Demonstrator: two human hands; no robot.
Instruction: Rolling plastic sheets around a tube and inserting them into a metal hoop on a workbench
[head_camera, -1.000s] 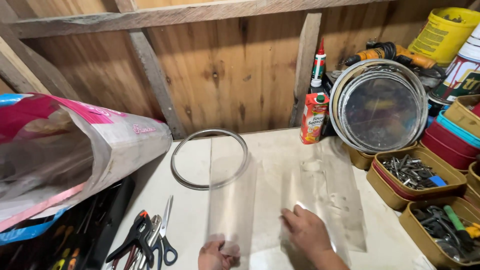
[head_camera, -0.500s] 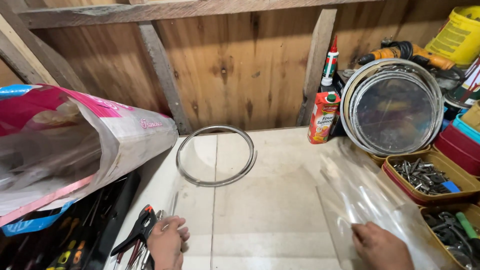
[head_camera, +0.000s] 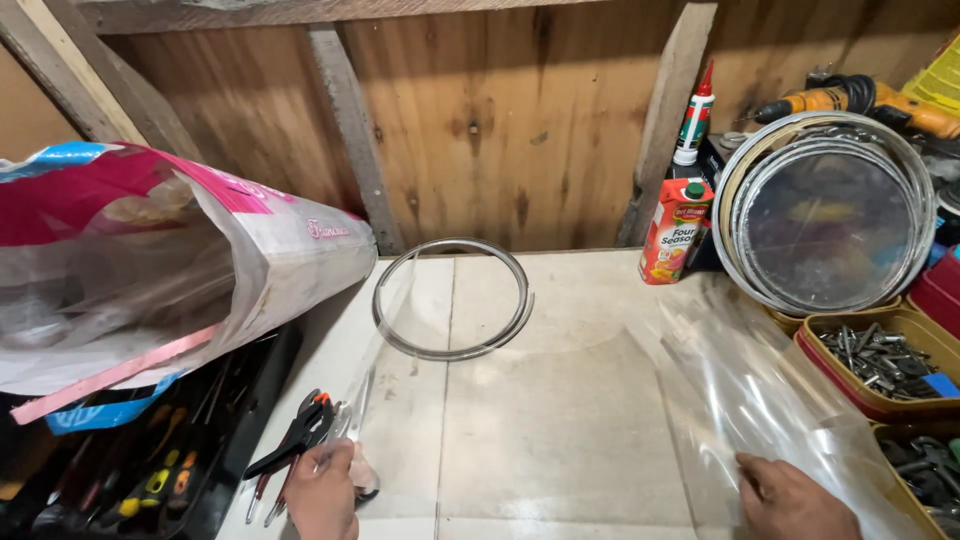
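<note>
1. Clear plastic sheet (head_camera: 770, 400) now lies pulled to the right of the metal ring (head_camera: 452, 298); a second ago both sheets lay together in front of the ring.
2. Right hand (head_camera: 790, 498) presses flat on that sheet's near edge, fingers spread, nothing pinched.
3. Left hand (head_camera: 322, 490) has shifted left of the ring, fingers closed on the corner of the other sheet (head_camera: 385, 400), just beside the pliers (head_camera: 290, 445).
4. Judging by this, the sheets are separated, each handled singly.
5. Carton (head_camera: 675, 230) and sieves (head_camera: 825, 210) stand right of the ring, bag (head_camera: 150, 260) left.
</note>
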